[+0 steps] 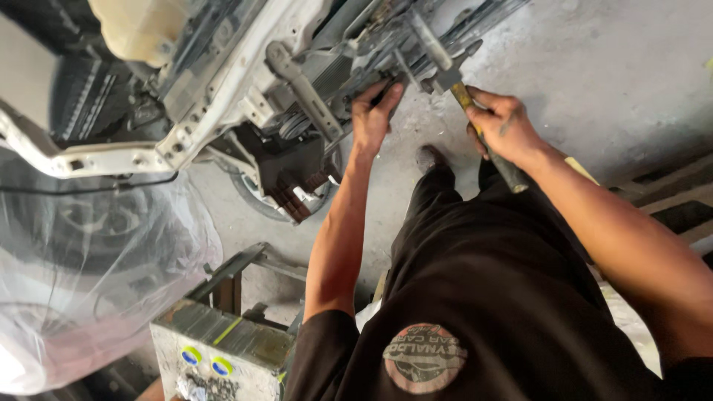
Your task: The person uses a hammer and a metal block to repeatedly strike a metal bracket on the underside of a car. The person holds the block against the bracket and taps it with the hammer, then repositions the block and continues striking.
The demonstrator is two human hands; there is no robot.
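My right hand (502,126) is closed around the wooden handle of a hammer (454,80). Its metal head rests against a metal bar on the stripped white front frame of a car (245,89). My left hand (373,111) presses on a dark part of that frame just left of the hammer head, fingers curled over its edge. Both arms reach forward over my black trousers and shirt.
A radiator and fan (293,174) hang under the frame. A clear plastic sheet (89,275) covers a wheel at the left. A worn battery-like box (219,353) sits on a metal stand below. Grey concrete floor (594,67) lies at the right, with steps at the far right.
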